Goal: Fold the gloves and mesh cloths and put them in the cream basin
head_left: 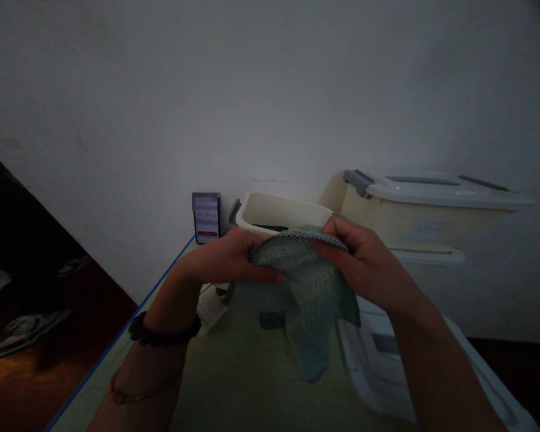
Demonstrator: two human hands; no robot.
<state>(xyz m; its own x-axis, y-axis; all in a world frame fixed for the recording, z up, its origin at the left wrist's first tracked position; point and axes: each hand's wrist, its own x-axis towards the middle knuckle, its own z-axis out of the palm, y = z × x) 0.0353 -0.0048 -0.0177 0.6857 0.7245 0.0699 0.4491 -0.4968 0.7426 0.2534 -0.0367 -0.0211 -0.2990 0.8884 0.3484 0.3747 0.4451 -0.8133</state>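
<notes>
A pale grey-green knitted sock (pixel 312 300) hangs in the air above the table (pixel 234 384), its toe pointing down. Both of my hands grip its ribbed cuff. My left hand (pixel 234 259) pinches the left side of the cuff, thumb along its lower edge. My right hand (pixel 364 264) is closed over the right side of the cuff. A dark bead bracelet circles my left wrist. Behind the sock stands an open cream plastic bin (pixel 279 213) with something dark green inside.
A larger lidded cream storage box (pixel 427 210) stands at the back right against the white wall. A white lid (pixel 378 366) lies flat on the table to my right. A phone (pixel 206 219) leans upright against the wall. Sandals lie on the wooden floor at left.
</notes>
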